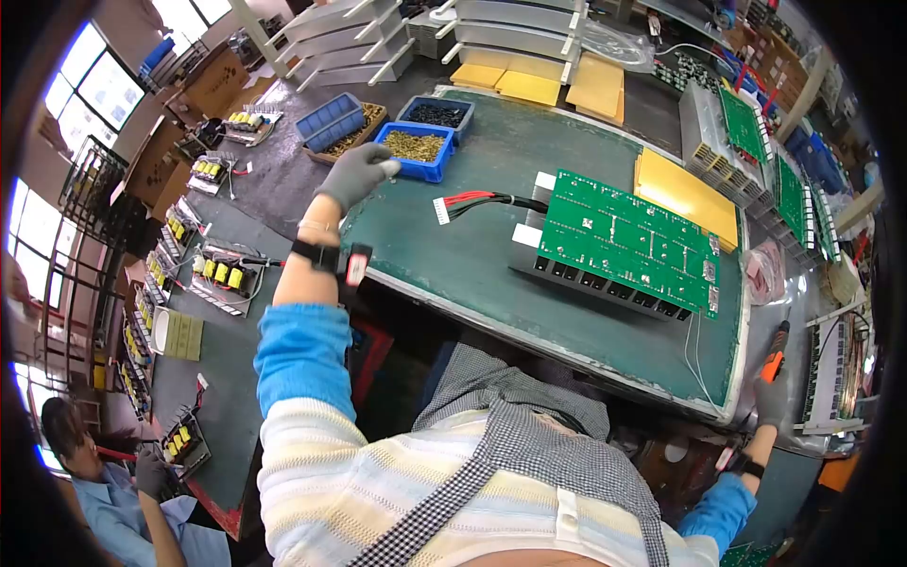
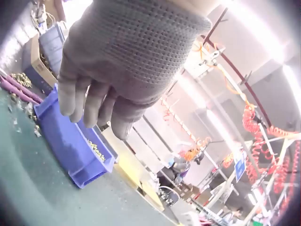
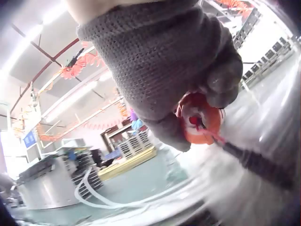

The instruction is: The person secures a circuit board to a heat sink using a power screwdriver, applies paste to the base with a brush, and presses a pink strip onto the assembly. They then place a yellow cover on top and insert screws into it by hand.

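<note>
Gripping the orange power screwdriver at the right edge of the bench, your gloved right hand has its fingers curled round the tool's body; a dark cord with a reddish stretch runs from the end of it. Your gloved left hand is well apart from the right, at the far left side of the bench, with its fingers loosely extended beside and partly over the near blue bin of small brass-coloured pieces. Whether the fingertips touch the bin or its contents, you cannot tell.

The green circuit board lies between your two hands, flat side up on a metal frame with a row of black parts along its near edge. From its left end a bundle of red and black wires reaches out over the bench to a white connector. Just behind the board are yellow sheets, and thin white wires hang down near its right end. Behind the near bin stands a second blue bin with dark pieces, and left of them a ribbed blue tray tilts on a cardboard box.
</note>
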Motion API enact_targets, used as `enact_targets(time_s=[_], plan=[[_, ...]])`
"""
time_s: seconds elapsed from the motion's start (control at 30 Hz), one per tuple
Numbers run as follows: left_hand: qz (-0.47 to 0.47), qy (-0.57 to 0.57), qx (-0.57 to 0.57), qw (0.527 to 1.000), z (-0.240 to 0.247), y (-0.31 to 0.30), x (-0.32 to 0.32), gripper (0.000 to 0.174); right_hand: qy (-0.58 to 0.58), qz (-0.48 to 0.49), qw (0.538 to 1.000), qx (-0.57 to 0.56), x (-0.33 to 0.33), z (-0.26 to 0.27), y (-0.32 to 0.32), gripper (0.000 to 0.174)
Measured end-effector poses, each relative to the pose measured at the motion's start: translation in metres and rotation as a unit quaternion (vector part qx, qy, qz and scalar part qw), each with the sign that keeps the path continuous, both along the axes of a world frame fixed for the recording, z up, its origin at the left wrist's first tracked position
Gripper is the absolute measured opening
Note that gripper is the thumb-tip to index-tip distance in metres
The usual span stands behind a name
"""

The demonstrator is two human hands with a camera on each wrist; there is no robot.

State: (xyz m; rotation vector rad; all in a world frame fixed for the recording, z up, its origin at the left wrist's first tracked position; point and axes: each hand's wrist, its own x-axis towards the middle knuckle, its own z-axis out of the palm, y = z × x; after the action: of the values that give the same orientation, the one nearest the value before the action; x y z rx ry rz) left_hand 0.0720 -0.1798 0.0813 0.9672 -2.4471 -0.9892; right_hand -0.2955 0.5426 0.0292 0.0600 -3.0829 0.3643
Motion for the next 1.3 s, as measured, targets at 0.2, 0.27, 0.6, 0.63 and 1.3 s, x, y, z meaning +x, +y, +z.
enact_targets(time_s=[0.2,0.27,0.6,0.63,1.3], plan=[[-0.098,-0.149,-0.1,0.979,-0.03,-0.066,-0.077,0.048,-0.123,0.081,0.978,-0.147,0.12,0.048,-0.089,0.059],[-0.165,-0.161,-0.071,0.97,-0.016,-0.037,-0.099,0.048,-0.1,0.196,0.968,-0.12,0.116,0.035,-0.068,0.047],[-0.109,-0.189,-0.134,0.967,-0.088,-0.135,-0.098,0.04,0.098,0.382,0.898,0.198,0.016,0.02,-0.047,0.061],[-0.129,-0.209,-0.14,0.959,-0.096,-0.146,-0.099,0.042,0.11,0.414,0.877,0.217,0.008,0.014,-0.052,0.063],[0.104,0.019,-0.149,0.983,-0.075,-0.072,-0.078,0.021,0.313,0.188,0.805,-0.467,0.082,0.097,-0.076,0.052]])
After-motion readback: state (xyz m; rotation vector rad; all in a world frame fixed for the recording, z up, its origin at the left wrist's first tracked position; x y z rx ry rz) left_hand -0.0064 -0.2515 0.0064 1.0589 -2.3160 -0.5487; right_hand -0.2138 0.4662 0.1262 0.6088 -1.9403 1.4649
